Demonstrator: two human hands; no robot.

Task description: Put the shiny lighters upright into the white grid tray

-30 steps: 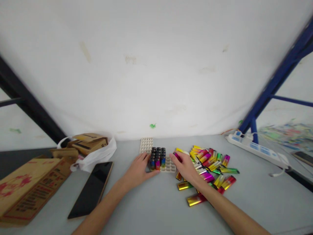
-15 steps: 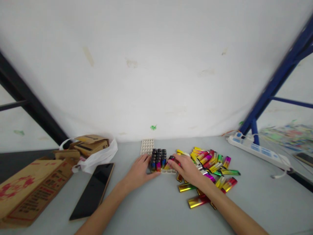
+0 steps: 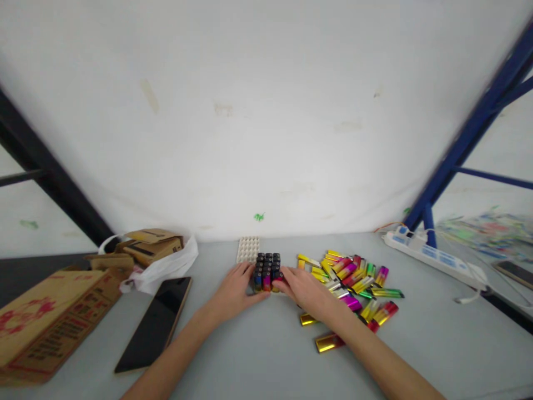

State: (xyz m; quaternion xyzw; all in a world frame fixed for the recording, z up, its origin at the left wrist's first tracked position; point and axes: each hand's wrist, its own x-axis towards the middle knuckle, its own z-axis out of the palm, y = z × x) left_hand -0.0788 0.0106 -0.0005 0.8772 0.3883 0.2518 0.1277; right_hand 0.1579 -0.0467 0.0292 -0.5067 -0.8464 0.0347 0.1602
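Several lighters (image 3: 267, 282) with black tops stand upright in close rows in a pale tray (image 3: 276, 293) at the middle of the table. My left hand (image 3: 234, 290) curls round the tray's left side, its thumb along the front edge and its fingertips by the lighters. The fingers of my right hand (image 3: 303, 287) close on a lighter (image 3: 278, 275) at the front right corner of the block, its black top showing. My hand hides most of that lighter's body. To the right lies a loose pile of shiny coloured lighters (image 3: 358, 281), partly under my right forearm.
A pale grid with rows of holes (image 3: 249, 244) lies behind the block. On the left are a dark phone-like slab (image 3: 154, 325), a cardboard box (image 3: 62, 316) and a white plastic bag (image 3: 183, 261) with cartons. A white power strip (image 3: 435, 258) lies at the right.
My right hand has moved left with its lighter, from beside the block to its front right corner. My left hand stays at the tray. The view has shifted slightly.
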